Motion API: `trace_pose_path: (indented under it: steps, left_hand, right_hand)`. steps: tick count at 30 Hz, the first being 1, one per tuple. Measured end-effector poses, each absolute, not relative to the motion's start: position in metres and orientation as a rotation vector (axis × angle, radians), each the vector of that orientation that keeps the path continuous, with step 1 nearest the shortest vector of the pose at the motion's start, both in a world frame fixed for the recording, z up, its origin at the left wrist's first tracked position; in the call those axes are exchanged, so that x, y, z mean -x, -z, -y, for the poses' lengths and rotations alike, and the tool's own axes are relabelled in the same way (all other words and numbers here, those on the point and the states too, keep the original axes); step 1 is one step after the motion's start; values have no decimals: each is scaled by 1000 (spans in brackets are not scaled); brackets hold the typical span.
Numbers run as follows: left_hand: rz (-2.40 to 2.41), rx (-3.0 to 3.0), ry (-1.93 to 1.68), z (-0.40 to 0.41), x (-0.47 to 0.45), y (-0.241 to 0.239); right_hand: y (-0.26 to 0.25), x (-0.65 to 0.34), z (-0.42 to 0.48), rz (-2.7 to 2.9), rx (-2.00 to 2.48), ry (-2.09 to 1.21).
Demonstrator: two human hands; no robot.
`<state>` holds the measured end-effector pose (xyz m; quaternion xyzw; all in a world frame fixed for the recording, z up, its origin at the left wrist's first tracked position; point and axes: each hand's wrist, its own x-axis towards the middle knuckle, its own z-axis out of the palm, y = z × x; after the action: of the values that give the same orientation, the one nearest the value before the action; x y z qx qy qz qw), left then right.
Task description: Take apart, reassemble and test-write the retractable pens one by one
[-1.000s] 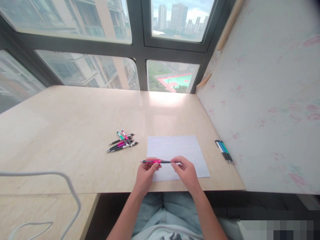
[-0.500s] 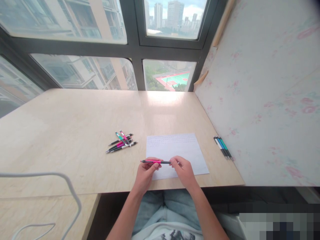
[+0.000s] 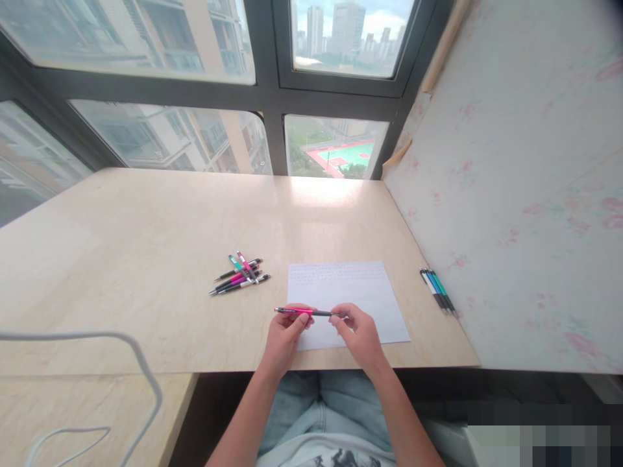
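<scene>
A pink and black pen (image 3: 318, 313) lies level between my hands, above the lower part of a sheet of paper (image 3: 350, 298). My left hand (image 3: 287, 334) is closed around its pink barrel. The thumb and fingers of my right hand (image 3: 357, 331) pinch the pen's tip end, which they partly hide. Lines of handwriting run across the top of the sheet. Left of the paper, a loose pile of several pens (image 3: 238, 275) lies crossed, in black, pink, green and white. On the right, several pens (image 3: 437, 290) lie side by side in a row.
The pale desk (image 3: 170, 220) reaches back to a dark window frame (image 3: 275, 97). A floral-papered wall (image 3: 516, 227) closes off the right side, beside the row of pens. A white cable (image 3: 141, 363) loops over the lower left.
Both hands keep the pen in almost the same place; the pen tilts slightly. The view has shifted and turned a little.
</scene>
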<state>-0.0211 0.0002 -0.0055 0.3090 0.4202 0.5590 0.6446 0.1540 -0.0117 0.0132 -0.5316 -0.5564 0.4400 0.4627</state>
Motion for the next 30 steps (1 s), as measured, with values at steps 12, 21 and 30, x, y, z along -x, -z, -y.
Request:
trace_pose_path:
  steps: [12,21,30]
  left_hand:
    - [-991,-739,-1264,1,21,5]
    - [-980,-739,-1262,0,21,7]
    - [-1033,-870,-1179,5,19,-1]
  right_hand:
    - [-18,-155,10,1469,1350,-998]
    - [-19,-150,14,1557,1407,-938]
    - [-21,-160,15,1752,1393,-1044]
